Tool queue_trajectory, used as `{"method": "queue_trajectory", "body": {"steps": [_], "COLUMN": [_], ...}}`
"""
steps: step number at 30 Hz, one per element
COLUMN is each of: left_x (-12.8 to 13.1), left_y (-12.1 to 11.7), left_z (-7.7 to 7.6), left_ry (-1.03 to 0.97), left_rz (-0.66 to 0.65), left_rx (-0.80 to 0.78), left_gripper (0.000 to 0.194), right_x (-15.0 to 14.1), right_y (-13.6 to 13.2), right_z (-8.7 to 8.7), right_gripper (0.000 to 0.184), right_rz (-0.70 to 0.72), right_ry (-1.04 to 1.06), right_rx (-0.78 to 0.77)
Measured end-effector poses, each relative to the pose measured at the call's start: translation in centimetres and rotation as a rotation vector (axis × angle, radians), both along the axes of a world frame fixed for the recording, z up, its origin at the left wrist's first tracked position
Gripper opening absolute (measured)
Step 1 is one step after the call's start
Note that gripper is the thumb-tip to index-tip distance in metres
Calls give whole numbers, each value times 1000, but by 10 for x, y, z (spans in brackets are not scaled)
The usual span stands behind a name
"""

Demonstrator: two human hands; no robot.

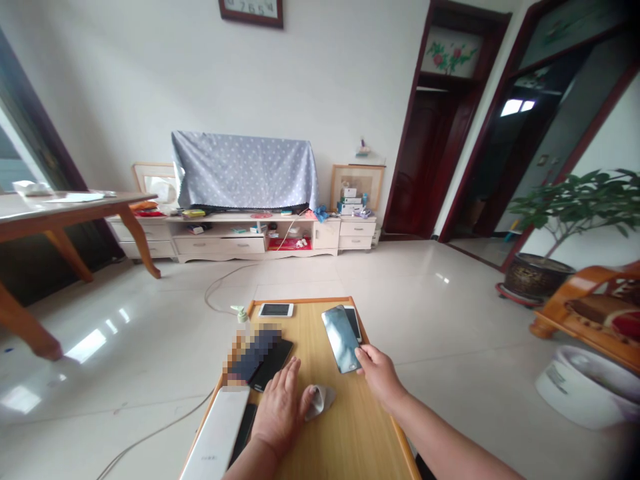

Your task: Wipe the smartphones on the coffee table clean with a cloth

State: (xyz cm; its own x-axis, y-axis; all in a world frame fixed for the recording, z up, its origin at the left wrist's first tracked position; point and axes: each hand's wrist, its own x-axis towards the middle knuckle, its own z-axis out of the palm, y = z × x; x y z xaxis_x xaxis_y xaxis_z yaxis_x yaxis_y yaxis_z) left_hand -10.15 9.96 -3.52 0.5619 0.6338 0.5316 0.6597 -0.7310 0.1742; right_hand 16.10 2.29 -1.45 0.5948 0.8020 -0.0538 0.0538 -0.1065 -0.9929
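My right hand [381,375] grips a smartphone [340,339] by its lower corner, its glossy screen facing up and catching the light. Partly hidden behind that phone is a white-edged phone [355,327] on the small wooden table [345,427]. My left hand [281,405] is stretched out over the table's left side, palm down. A crumpled grey cloth [321,403] touches its thumb. Just beyond the left fingertips lies a black phone or tablet [270,368]. Next to the left wrist are a long white box [216,437] and a dark flat object [244,432], partly covered.
A white phone [276,310] lies at the table's far left corner, near a pump bottle [243,316]. Blurred pixels hide something at the left edge. Beyond stand a low cabinet [220,247], a larger table [75,207], a potted plant [537,277] and a white bucket [585,387].
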Motion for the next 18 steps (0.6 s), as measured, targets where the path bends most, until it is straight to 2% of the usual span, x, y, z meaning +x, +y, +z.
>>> {"method": "queue_trajectory", "body": {"steps": [4,8,13,18], "left_x": [2,3,4,5], "left_y": [-1,-3,-3,-4], "left_z": [2,4,3,10], "left_ry": [6,18,32,69], "left_rz": [8,18,10,8], "left_rx": [9,6,-1,-63], "left_gripper": [55,53,49,43], "right_x": [-2,4,12,14], "right_y": [8,16,23,27], "right_z": [-10,-13,-13,-12], "right_gripper": [49,44,31,27], "right_rz": [-124,-198,-235,-218], "right_ry": [199,345,443,475], "right_rx": [-43,-64,-93,-106]}}
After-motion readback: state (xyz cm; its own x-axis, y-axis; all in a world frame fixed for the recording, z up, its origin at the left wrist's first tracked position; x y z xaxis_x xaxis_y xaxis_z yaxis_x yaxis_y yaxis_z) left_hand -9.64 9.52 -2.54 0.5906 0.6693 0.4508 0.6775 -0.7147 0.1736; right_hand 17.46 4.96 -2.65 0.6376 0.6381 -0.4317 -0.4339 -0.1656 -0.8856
